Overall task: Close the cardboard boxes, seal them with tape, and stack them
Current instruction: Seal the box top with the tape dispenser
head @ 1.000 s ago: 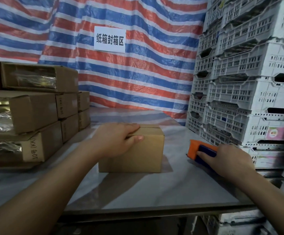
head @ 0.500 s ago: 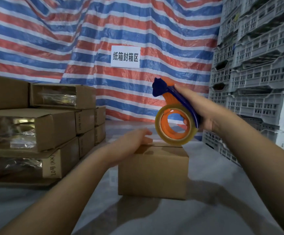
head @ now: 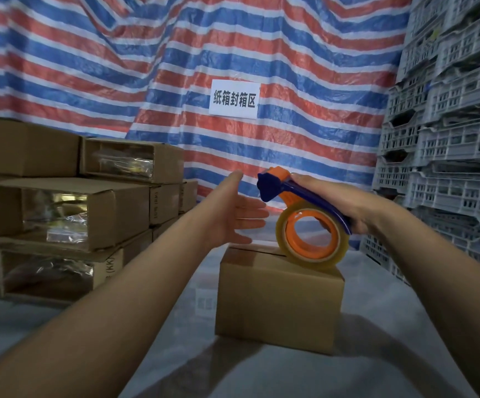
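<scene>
A small closed cardboard box (head: 279,300) stands on the grey table (head: 376,354) in the middle of the view. My right hand (head: 345,205) grips the blue handle of an orange tape dispenser (head: 310,225), whose clear tape roll rests on the box's top near its right side. My left hand (head: 233,214) hovers just above the box's far left corner, fingers straight and spread, holding nothing, close to the dispenser's blue front end.
Sealed cardboard boxes (head: 69,211) are stacked in several layers on the left of the table. Grey plastic crates (head: 445,156) tower on the right. A striped tarp (head: 204,53) with a white paper sign (head: 234,98) hangs behind.
My left hand has lifted off the box top and opened. My right hand brought the tape dispenser down from above onto the box top. The camera has moved closer and lower.
</scene>
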The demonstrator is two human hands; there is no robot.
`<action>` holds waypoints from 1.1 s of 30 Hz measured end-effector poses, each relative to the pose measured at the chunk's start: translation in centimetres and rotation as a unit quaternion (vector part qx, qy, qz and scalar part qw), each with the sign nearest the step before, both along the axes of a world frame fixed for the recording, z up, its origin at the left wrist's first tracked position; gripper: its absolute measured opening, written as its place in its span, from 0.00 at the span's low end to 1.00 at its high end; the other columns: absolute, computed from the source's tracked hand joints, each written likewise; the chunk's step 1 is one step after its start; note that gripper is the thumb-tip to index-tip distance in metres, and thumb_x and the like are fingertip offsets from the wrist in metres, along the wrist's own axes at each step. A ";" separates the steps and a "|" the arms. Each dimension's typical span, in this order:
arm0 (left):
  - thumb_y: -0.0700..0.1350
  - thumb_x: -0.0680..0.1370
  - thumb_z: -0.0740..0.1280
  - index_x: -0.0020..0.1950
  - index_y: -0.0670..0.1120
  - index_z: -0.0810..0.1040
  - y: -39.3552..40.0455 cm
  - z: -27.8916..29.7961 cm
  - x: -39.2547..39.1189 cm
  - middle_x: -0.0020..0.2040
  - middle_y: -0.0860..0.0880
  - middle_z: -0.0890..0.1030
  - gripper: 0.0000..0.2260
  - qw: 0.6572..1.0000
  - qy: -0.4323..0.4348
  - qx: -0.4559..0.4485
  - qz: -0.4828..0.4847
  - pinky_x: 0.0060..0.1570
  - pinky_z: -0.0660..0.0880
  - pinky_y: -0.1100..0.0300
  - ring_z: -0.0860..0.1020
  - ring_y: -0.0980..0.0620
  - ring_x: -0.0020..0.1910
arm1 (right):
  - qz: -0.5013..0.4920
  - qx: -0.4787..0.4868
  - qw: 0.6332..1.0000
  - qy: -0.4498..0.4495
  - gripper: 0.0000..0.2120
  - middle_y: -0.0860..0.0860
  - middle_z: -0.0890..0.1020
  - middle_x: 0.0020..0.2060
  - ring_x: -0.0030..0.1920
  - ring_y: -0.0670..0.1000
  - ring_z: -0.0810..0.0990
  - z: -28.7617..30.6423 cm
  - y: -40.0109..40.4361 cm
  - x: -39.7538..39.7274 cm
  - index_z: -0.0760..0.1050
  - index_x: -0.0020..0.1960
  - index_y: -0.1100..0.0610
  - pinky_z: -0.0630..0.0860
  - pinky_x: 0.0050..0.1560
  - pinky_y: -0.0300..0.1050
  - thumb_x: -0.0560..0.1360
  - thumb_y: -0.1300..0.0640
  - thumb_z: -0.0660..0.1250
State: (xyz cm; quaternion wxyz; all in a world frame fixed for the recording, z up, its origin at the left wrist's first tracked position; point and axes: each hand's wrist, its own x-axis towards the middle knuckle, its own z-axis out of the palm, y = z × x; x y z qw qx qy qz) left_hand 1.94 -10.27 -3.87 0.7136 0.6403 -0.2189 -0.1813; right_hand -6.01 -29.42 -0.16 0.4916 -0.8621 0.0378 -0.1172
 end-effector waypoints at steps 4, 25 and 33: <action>0.57 0.79 0.65 0.59 0.41 0.79 -0.4 0.0 0.4 0.49 0.45 0.86 0.20 0.998 0.051 -0.015 -0.017 0.52 0.79 0.46 0.83 0.45 0.53 | -0.012 0.000 1.000 0.003 0.28 0.50 0.81 0.27 0.23 0.46 0.76 -0.2 -0.4 0.0 0.81 0.36 0.54 0.74 0.24 0.38 0.63 0.27 0.66; 0.34 0.82 0.58 0.63 0.39 0.73 -0.6 -2.0 -0.2 0.37 0.47 0.72 0.11 0.996 0.045 -0.013 0.080 0.60 0.76 0.50 0.72 0.53 0.37 | 0.063 -0.115 0.976 0.176 0.24 0.49 0.82 0.28 0.23 0.44 0.78 2.9 0.0 1.1 0.85 0.31 0.45 0.74 0.25 0.35 0.78 0.37 0.62; 0.31 0.79 0.58 0.51 0.37 0.71 0.9 -3.4 0.1 0.41 0.44 0.72 0.05 0.982 0.088 -0.087 0.143 0.35 0.78 0.62 0.74 0.51 0.38 | 0.061 -0.113 0.972 0.199 0.16 0.53 0.83 0.32 0.27 0.47 0.80 3.4 -1.5 1.2 0.78 0.56 0.45 0.78 0.28 0.38 0.74 0.37 0.67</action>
